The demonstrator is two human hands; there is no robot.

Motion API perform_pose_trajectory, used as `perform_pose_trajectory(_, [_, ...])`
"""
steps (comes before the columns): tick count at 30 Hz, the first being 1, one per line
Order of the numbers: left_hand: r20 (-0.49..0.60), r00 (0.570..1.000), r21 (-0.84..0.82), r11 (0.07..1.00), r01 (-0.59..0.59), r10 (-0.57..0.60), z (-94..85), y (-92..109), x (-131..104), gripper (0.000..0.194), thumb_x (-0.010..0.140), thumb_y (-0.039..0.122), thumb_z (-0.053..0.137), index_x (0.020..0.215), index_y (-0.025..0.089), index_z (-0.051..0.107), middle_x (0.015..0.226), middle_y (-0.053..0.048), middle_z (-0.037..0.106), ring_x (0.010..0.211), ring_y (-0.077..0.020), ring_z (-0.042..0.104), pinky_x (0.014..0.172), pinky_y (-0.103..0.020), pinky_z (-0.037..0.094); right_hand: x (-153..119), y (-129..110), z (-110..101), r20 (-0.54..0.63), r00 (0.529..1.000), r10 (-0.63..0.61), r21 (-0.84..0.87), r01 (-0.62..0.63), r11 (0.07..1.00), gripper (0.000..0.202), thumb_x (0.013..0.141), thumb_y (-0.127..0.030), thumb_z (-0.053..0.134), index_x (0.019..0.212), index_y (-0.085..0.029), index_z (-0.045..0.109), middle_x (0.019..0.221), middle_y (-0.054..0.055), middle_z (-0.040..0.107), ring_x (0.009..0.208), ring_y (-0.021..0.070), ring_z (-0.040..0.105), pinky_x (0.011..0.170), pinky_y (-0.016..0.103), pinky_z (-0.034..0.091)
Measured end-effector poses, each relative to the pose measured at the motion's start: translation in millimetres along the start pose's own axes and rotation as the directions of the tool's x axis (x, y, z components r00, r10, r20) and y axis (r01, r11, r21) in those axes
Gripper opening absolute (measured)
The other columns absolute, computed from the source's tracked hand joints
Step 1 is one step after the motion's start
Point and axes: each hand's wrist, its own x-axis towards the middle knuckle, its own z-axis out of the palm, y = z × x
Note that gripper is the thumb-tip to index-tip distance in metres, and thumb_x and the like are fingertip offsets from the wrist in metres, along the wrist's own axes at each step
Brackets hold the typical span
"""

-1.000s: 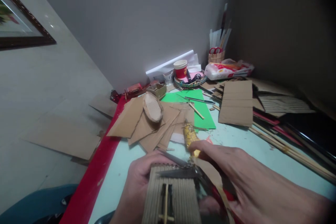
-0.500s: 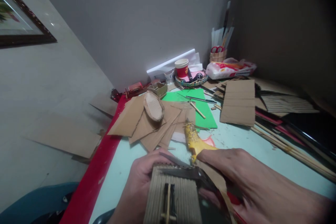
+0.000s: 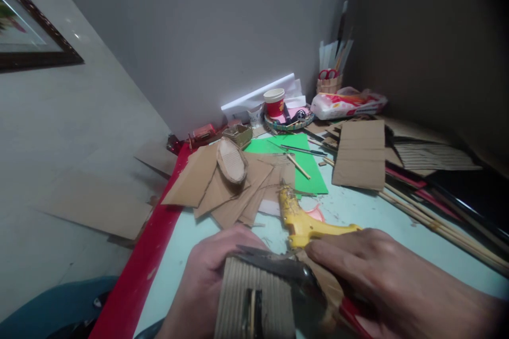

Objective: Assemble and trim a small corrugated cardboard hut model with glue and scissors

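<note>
The left hand [image 3: 204, 273] is clamping its fingers on the ridged cardboard piece [image 3: 234, 296] over the bench [image 3: 169, 270]. The right hand [image 3: 377, 270] is gripping the red-handled scissors [image 3: 304, 275] across its top. If those are slipping, they could be nicking the left thumb beside the tips.

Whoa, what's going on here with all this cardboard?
Someone is using both hands: the left hand holds a grey-brown, ridged cardboard piece, and the right hand grips red-handled scissors with dark metal blades. The blades lie nearly together along the cardboard's far edge, and a brown, curved cardboard strip is beside them. Just beyond, a yellow plastic glue gun lies on the pale blue-green tabletop.
</note>
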Motion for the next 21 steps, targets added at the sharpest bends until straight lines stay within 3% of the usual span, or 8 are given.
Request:
perform_pose_trajectory(3, [-0.005, 0.997, 0.065, 0.995, -0.076, 0.076, -2.1, 0.3, 0.9, 0.014, 0.079, 0.012, 0.076, 0.075, 0.024, 0.082, 0.076, 0.001, 0.076, 0.071, -0.0153, 0.069, 0.066, -0.020, 0.051, 1.0, 0.3, 1.5, 0.075, 0.996, 0.052, 0.012, -0.053, 0.999, 0.029, 0.079, -0.001, 0.061, 0.095, -0.025, 0.057, 0.093, 0.001, 0.066, 0.080, 0.0208, 0.063, 0.069, 0.029, 0.044])
perform_pose_trajectory(9, [0.000, 0.980, 0.080, 0.977, -0.196, 0.197, -3.3, -5.2, 1.7, 0.014, 0.078, 0.009, 0.077, 0.075, 0.022, 0.082, 0.075, -0.001, 0.076, 0.069, -0.0151, 0.070, 0.064, -0.020, 0.052, 2.3, -0.2, 3.7, 0.088, 0.989, 0.120, 0.016, -0.122, 0.992, 0.037, 0.076, -0.001, 0.060, 0.103, -0.027, 0.058, 0.101, 0.000, 0.064, 0.086, 0.0213, 0.062, 0.075, 0.032, 0.046])
perform_pose_trajectory(13, [0.017, 0.962, 0.076, 0.959, -0.272, 0.272, -0.9, -11.0, 0.5, 0.006, 0.080, 0.018, 0.082, 0.084, 0.023, 0.082, 0.080, -0.001, 0.077, 0.073, -0.0155, 0.071, 0.066, -0.020, 0.053, 5.6, -0.8, 6.8, 0.011, 0.997, 0.083, -0.038, -0.082, 0.996, 0.018, 0.084, -0.013, 0.065, 0.097, -0.024, 0.058, 0.094, 0.003, 0.064, 0.078, 0.0204, 0.061, 0.066, 0.029, 0.045])
perform_pose_trajectory(15, [0.020, 0.964, 0.052, 0.962, -0.267, 0.266, -0.3, -14.9, -0.1, 0.002, 0.084, 0.026, 0.081, 0.085, 0.025, 0.082, 0.081, 0.000, 0.077, 0.075, -0.0149, 0.070, 0.069, -0.019, 0.053, 8.0, -1.4, 9.4, -0.060, 0.996, 0.064, -0.068, -0.068, 0.995, 0.010, 0.089, -0.021, 0.066, 0.095, -0.023, 0.059, 0.090, 0.004, 0.064, 0.077, 0.0210, 0.062, 0.064, 0.028, 0.046])
perform_pose_trajectory(17, [0.019, 0.974, 0.011, 0.974, -0.228, 0.228, -0.3, -17.9, -1.0, 0.009, 0.087, 0.035, 0.079, 0.084, 0.026, 0.082, 0.081, 0.000, 0.077, 0.077, -0.0149, 0.069, 0.071, -0.020, 0.052, 9.5, -2.0, 11.8, -0.117, 0.992, 0.054, -0.097, -0.066, 0.993, 0.009, 0.091, -0.027, 0.066, 0.096, -0.023, 0.060, 0.087, 0.005, 0.064, 0.078, 0.0221, 0.062, 0.065, 0.028, 0.047])
perform_pose_trajectory(21, [-0.006, 0.994, -0.116, 0.987, -0.112, 0.112, -0.2, -16.6, -1.9, 0.017, 0.081, 0.041, 0.084, 0.077, 0.025, 0.084, 0.079, -0.001, 0.077, 0.074, -0.0155, 0.068, 0.068, -0.021, 0.052, 9.3, -2.8, 13.5, -0.149, 0.988, 0.049, -0.122, -0.068, 0.990, 0.010, 0.092, -0.031, 0.065, 0.095, -0.022, 0.061, 0.084, 0.005, 0.063, 0.078, 0.0225, 0.062, 0.066, 0.028, 0.047])
